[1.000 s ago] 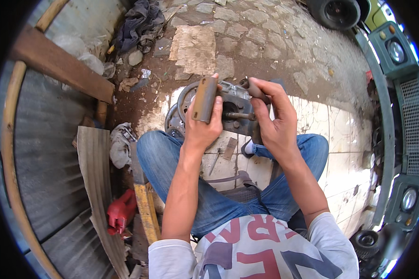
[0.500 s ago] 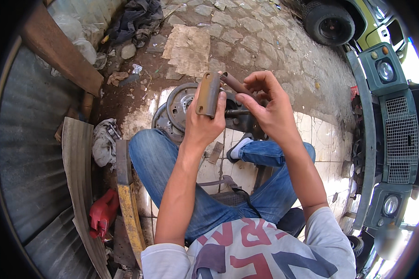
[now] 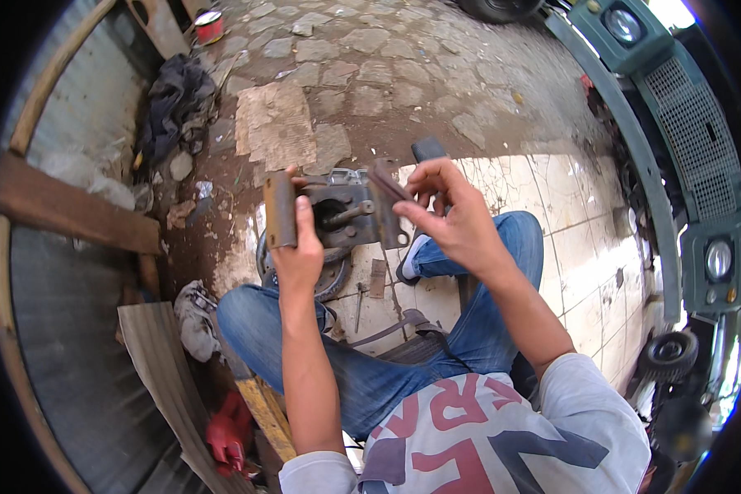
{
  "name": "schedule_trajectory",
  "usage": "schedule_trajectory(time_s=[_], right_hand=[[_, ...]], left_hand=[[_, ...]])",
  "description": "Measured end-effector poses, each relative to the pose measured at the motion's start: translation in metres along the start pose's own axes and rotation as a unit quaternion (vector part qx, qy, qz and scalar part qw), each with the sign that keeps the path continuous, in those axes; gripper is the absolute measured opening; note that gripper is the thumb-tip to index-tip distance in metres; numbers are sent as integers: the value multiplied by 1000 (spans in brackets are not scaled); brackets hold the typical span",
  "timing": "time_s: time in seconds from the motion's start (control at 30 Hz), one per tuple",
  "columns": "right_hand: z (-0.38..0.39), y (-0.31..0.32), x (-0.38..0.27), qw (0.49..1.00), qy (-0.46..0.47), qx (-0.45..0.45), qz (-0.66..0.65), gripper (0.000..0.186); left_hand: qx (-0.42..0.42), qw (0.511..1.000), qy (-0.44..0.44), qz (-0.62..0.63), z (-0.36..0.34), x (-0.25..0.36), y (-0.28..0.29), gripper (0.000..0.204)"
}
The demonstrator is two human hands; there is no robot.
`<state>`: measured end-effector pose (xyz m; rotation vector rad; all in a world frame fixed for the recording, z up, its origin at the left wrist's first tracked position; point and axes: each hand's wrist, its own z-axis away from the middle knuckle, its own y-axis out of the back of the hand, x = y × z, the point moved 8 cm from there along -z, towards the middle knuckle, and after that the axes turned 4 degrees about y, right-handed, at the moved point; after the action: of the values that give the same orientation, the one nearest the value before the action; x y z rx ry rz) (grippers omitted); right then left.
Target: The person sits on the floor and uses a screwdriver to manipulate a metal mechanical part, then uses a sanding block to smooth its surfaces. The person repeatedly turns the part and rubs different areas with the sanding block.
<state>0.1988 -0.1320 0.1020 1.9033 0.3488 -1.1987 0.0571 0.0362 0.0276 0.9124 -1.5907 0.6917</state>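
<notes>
angled bracket (image 3: 281, 212): rusty, matt metal
brown piece (image 3: 389, 181): dull metal
dark plate (image 3: 346, 236): matt metal
cardboard (image 3: 273, 125): matt, rough paper
floor tiles (image 3: 583, 255): smooth, glossy
jeans (image 3: 255, 329): faded denim cloth
red container (image 3: 229, 432): smooth plastic

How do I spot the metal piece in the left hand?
Start at the blue jeans, then look past the left knee to the left hand. The metal piece is in its grip, and its yellowish-brown face sets it apart from the dark metal block beside it.

Red-and-navy letters (image 3: 572, 446) on shirt (image 3: 482, 432)
</notes>
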Motion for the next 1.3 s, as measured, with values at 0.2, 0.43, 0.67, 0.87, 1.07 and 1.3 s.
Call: schedule_trajectory(time_s=[0.2,0.43,0.67,0.87,1.07,1.3], right_hand=[[34,-3,5,997,58,-4,53,25],[34,-12,10,989,147,11,23,29],[29,-17,20,996,55,-4,-69,25],[22,-14,25,993,38,15,-110,23],[23,-19,34,987,-30,14,-160,20],[16,-17,28,993,86,10,-81,27]], left_hand=[[-5,1000,-3,5,-4,-9,5,40],[22,999,27,40,-5,-26,15,42],[37,999,19,30,-6,-22,15,42],[46,998,18,35,-3,-20,13,43],[42,999,14,26,-2,-17,13,41],[51,998,19,41,-2,-16,10,41]])
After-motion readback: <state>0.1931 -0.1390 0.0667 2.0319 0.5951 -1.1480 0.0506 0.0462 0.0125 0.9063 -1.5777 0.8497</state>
